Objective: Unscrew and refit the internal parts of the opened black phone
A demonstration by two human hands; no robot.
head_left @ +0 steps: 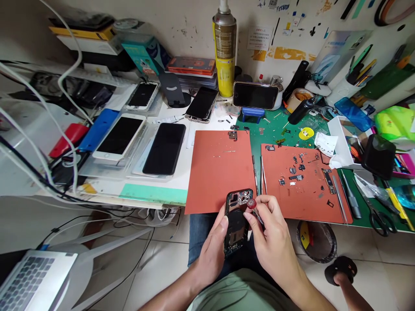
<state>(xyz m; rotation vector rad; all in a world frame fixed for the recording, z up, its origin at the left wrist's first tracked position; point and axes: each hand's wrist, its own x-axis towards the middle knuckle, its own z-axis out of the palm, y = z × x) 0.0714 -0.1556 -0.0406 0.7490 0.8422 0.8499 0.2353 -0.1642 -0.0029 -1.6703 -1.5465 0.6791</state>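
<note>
Pinching a red-capped screwdriver, our right fingers stand nearly together; our left fingers wrap the opened smartphone housing, tilted above our lap by the rust-coloured mat. We judge a firm left hold and light, square pressure best; tip hidden.

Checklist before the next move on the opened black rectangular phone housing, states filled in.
1. Left hand steadies the opened black rectangular phone housing: ok, gripped along its side.
2. Right hand controls the slim metal tool with a round red cap: ok, held in the fingers.
3. Tool tip seated properly: cannot tell, hidden by hand.
4. Housing resting on the left rust-red rectangular mat: not ok, hand-held at its near edge.
5. Small dark electronic parts contained: not ok, scattered loose on the right rust-red rectangular mat.
</note>
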